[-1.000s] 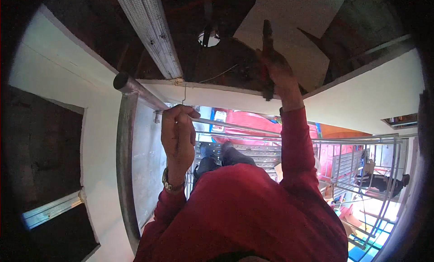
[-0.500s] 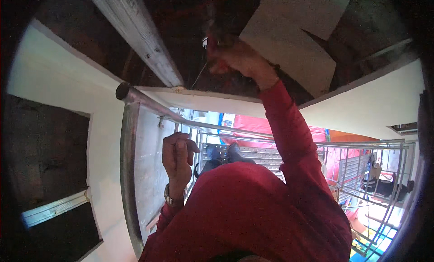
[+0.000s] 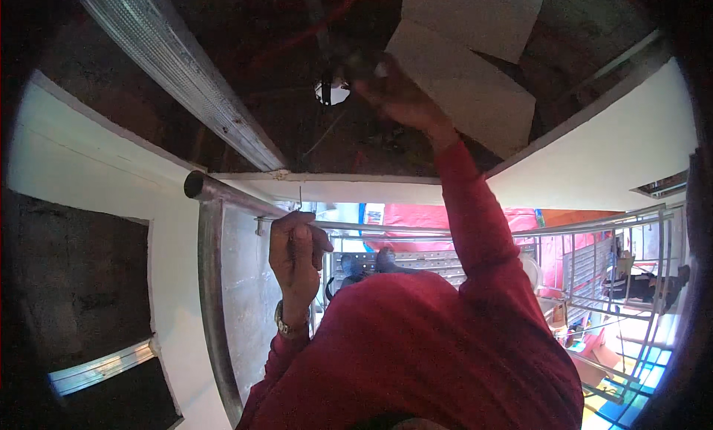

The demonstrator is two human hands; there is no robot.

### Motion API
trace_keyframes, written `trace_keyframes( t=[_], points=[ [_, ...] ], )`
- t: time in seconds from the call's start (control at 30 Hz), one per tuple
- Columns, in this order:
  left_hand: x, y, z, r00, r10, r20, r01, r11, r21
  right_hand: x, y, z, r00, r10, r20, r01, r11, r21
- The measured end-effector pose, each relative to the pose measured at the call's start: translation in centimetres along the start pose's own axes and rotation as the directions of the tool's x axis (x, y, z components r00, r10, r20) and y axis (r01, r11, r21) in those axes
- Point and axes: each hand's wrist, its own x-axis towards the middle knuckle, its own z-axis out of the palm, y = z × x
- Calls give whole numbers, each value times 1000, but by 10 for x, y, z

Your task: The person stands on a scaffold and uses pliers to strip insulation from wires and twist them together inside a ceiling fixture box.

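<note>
My left hand (image 3: 298, 259) is closed on a thin upright wire (image 3: 300, 197) just below the white ceiling edge, beside a metal pipe (image 3: 245, 201). My right hand (image 3: 394, 96) is raised into the dark ceiling opening, its fingers blurred around a dark tool (image 3: 362, 64) that is too dim to make out clearly, next to a small bright round hole (image 3: 327, 93). A thin line runs diagonally below that hole. A perforated metal channel (image 3: 178, 73) crosses the opening at upper left, and pale board pieces (image 3: 483, 88) lie to the right of my right hand.
Below me are a perforated scaffold plank (image 3: 416, 263), metal railings (image 3: 594, 266) and pink covering (image 3: 423, 237). A second dark opening (image 3: 78, 278) cuts the white board at left. A person in dark clothing (image 3: 646, 285) is among the bars at far right.
My right hand has swung leftward and upward from the pale board toward the round hole, carrying the tool. My left hand stays closed at the wire, slightly lower in the picture early on.
</note>
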Motion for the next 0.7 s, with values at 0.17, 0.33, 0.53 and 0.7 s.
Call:
trace_keyframes(
  t=[0.17, 0.33, 0.53, 0.7],
  points=[
    [7, 3, -1, 1000, -3, -31, 2, 1000, -10, -29, 47, -5, 917, 15, -398, -60, 993, -101],
    [12, -6, 1, 999, -19, -40, 18, 1000, -20, -57, 103, 15, 962, 257, -89, -262, 790, -555],
    [28, -7, 27, 995, -66, 70, 73, 993, -91, -10, 186, 51, 973, 219, 70, -103, 690, -717],
    [40, -6, 49, 988, -43, 147, 63, 989, -136, -6, 143, 57, 971, 223, 86, -126, 783, -609]
  ],
)
